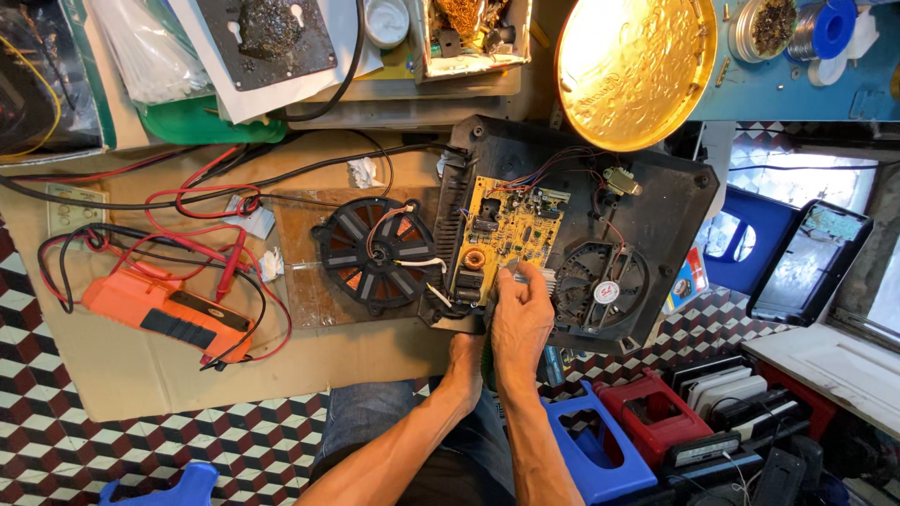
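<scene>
An opened black cooker casing (666, 201) lies on the floor in front of me. A yellow circuit board (511, 225) sits inside it, with a round fan (600, 286) to its right. A round black coil (375, 248) lies to the left of the casing, joined to the board by wires. My right hand (520, 323) pinches the board's near right corner, by a small silver heat sink. My left hand (464, 370) grips the casing's near edge, its fingers hidden beneath.
An orange multimeter (159, 309) with red and black leads lies on cardboard (141, 375) at the left. A lit golden lamp shade (636, 66) hangs over the casing's far side. Blue and red boxes (647, 412) stand near right, and a black glass panel (811, 262) at the right.
</scene>
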